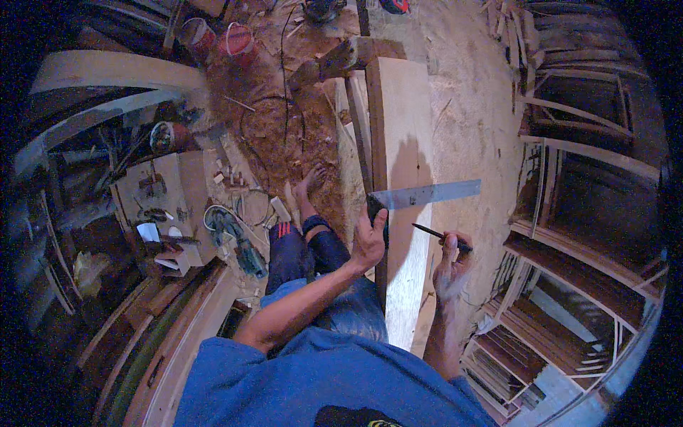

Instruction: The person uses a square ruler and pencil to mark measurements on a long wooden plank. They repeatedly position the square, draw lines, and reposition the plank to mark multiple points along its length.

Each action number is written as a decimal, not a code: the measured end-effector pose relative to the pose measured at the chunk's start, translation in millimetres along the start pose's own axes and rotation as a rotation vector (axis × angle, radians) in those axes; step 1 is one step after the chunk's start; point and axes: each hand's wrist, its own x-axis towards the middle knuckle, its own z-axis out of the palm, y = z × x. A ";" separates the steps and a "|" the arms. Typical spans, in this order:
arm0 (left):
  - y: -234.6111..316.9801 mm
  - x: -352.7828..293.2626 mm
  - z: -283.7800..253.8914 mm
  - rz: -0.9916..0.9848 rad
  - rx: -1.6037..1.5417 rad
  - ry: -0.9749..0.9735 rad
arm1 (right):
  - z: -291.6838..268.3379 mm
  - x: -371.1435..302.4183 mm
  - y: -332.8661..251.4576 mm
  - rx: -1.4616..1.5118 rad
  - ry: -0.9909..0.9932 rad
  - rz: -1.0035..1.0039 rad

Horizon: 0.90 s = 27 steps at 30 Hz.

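A long pale wooden board (403, 99) runs away from me, its darker edge toward my left. Across it lies the metal blade of a try square (445, 192), reaching past the board's right edge. My left hand (371, 238) grips the square's dark stock against the board's left edge, thumb on top. To the right of the board, my right hand (453, 260) holds a dark pencil (434, 233), its tip pointing left toward the board and apart from the blade. A hand-shaped shadow falls on the board beyond the square.
On the left stand a wooden box (196, 196) and a green power tool (242, 242) with a cable. Red buckets (238, 44) sit far left on sawdust-covered ground. Wooden frames (587, 213) lean along the right side. A wooden block (356, 53) lies by the board's far end.
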 end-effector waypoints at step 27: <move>-3.8 -7.7 -8.3 -0.188 -0.065 -0.155 | 37.4 44.5 -25.2 0.094 0.011 -0.132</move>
